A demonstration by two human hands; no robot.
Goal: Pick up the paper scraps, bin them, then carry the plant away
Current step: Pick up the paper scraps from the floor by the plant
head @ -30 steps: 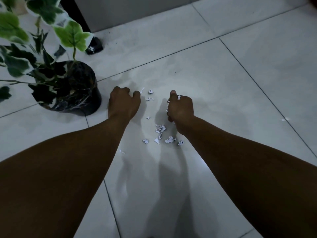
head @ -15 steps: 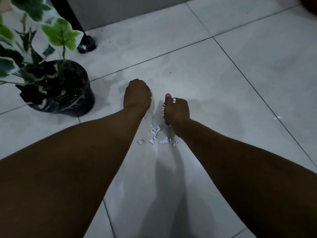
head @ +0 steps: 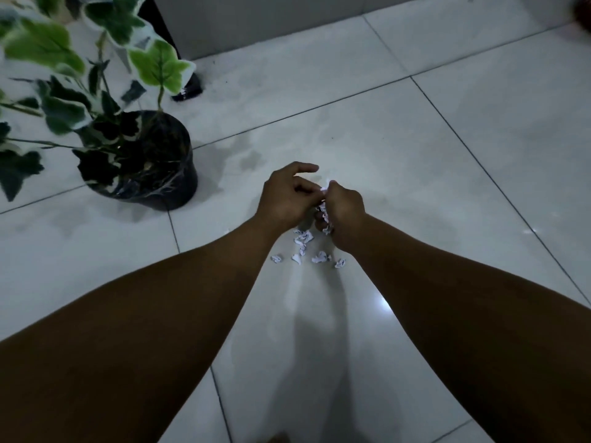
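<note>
Several small white paper scraps (head: 308, 249) lie on the pale tiled floor (head: 415, 174) just below my hands. My right hand (head: 343, 211) is closed around a bunch of scraps (head: 322, 208), white bits showing between its fingers. My left hand (head: 284, 195) touches it from the left, pinching at the scraps at the top of the right fist, index finger stretched out. The plant (head: 96, 91), with green and white ivy-like leaves, stands in a black pot (head: 166, 167) on the floor to the left of my hands.
A grey wall or cabinet base (head: 256, 17) runs along the top of the view. A small black object (head: 188, 87) sits on the floor beside it, behind the plant. Dark grout lines cross the tiles. No bin is in view.
My left hand has moved right from near the pot to meet my right hand. The loose scraps that lay above the hands are gone from the floor.
</note>
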